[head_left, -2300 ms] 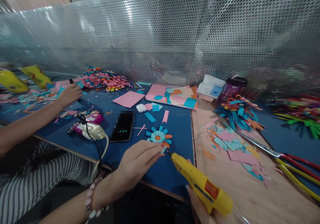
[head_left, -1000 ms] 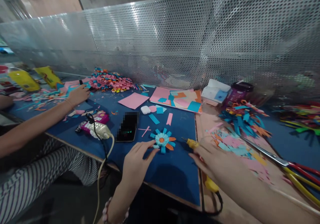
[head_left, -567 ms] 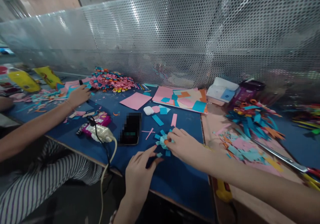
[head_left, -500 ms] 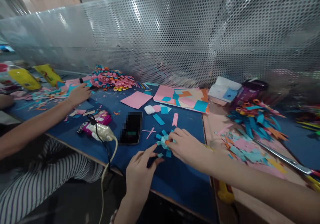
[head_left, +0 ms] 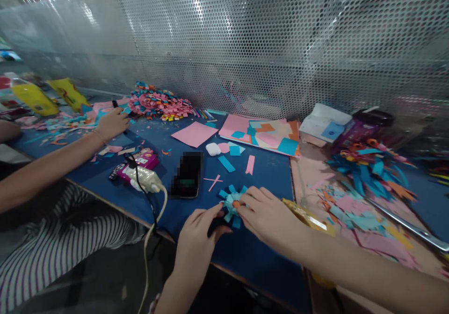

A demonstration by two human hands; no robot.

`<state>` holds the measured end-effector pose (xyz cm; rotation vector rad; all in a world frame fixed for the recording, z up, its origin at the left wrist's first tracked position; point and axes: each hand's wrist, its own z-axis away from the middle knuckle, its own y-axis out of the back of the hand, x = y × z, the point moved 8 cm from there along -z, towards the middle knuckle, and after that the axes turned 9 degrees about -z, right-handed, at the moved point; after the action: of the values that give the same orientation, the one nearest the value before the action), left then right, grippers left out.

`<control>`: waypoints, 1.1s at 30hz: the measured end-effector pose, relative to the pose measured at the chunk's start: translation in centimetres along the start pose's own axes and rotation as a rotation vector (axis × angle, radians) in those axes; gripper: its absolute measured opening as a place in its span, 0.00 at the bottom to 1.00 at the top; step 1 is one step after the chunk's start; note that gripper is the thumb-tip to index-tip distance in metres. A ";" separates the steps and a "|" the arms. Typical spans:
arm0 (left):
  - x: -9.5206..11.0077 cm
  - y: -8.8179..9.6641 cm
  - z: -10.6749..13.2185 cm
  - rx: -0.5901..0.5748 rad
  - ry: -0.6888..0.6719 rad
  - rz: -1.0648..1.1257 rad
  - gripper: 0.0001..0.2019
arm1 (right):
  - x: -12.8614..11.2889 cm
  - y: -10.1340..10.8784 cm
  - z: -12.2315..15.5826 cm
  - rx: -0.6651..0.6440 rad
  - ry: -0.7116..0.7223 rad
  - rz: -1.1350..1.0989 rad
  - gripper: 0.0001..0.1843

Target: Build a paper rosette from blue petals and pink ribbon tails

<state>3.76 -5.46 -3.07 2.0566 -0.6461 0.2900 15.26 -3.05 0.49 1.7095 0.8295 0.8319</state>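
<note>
A blue paper flower with fringed petals and an orange centre lies low over the blue tabletop. My right hand pinches it from the right, the fingertips at its centre hiding part of that side. On the left, my left hand has its index fingertip touching the petal edge. Its thumb is held apart below, close to a lower petal. Just behind the flower lie two crossed thin pink strips, a blue strip and a pink strip.
A phone and a corded glue gun lie to the left. Another person's hand is by a heap of paper flowers. Paper sheets lie at the back; scissors and scraps at right.
The view has shifted slightly. My left thumb has moved off a light-blue piece near the flower's lower edge. My right hand still pinches the flower; more of a yellow tool shows behind that wrist.
</note>
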 end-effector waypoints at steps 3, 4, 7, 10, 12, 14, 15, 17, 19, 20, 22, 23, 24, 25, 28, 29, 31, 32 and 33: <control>-0.3 0.1 0.1 -0.009 0.017 0.041 0.19 | -0.1 0.1 0.0 0.016 0.005 0.009 0.07; -0.4 0.1 0.1 -0.010 0.027 0.051 0.18 | -0.2 0.1 0.0 0.022 0.009 0.010 0.06; -0.5 0.1 0.1 -0.003 0.051 0.069 0.16 | -0.4 0.0 0.1 0.036 0.017 0.015 0.04; -0.4 0.1 0.0 0.011 0.052 0.075 0.13 | -0.5 -0.2 0.1 0.036 0.018 0.018 0.04; -0.3 0.1 0.0 0.022 0.044 0.077 0.11 | -0.6 -0.2 0.1 0.034 0.019 0.019 0.05; -0.2 0.1 0.0 0.035 0.036 0.075 0.09 | -0.6 -0.1 0.0 0.039 0.015 0.023 0.05; -0.2 0.1 0.0 0.040 0.035 0.071 0.09 | -0.6 -0.1 0.0 0.039 0.015 0.025 0.04; -0.2 0.1 0.1 0.041 0.037 0.065 0.08 | -0.5 -0.1 -0.1 0.039 0.015 0.031 0.04; -0.2 0.0 0.1 0.034 0.037 0.060 0.08 | -0.6 0.0 -0.1 0.036 0.021 0.034 0.04; -0.1 0.0 0.0 0.030 0.034 0.057 0.08 | -0.6 0.0 -0.1 0.037 0.021 0.035 0.05; 0.0 0.0 0.0 0.027 0.024 0.051 0.08 | -0.6 0.1 -0.1 0.042 0.017 0.036 0.05; 0.0 0.0 -0.1 0.028 0.019 0.050 0.08 | -0.6 0.1 -0.1 0.041 0.017 0.037 0.05; 0.1 0.1 -0.1 0.030 0.017 0.046 0.08 | -0.7 0.2 -0.1 0.039 0.016 0.038 0.04; 0.1 0.1 -0.1 0.030 0.017 0.042 0.08 | -0.7 0.2 -0.1 0.034 0.016 0.039 0.04; 0.2 0.1 -0.1 0.024 0.016 0.033 0.09 | -0.9 0.1 -0.2 0.023 0.020 0.040 0.04; 0.2 0.1 -0.1 0.023 0.014 0.033 0.09 | -0.9 0.0 -0.2 0.022 0.020 0.039 0.04; 0.2 0.1 -0.1 0.025 0.006 0.038 0.09 | -0.9 0.0 -0.2 0.023 0.019 0.035 0.03; 0.2 0.1 -0.1 0.025 0.004 0.040 0.09 | -0.9 0.0 -0.2 0.023 0.020 0.033 0.03; 0.2 0.1 -0.1 0.023 0.003 0.041 0.09 | -0.9 -0.1 -0.2 0.022 0.019 0.031 0.03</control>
<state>3.92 -5.49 -2.87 2.0668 -0.6863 0.3259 14.56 -3.68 0.34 1.7395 0.8298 0.8644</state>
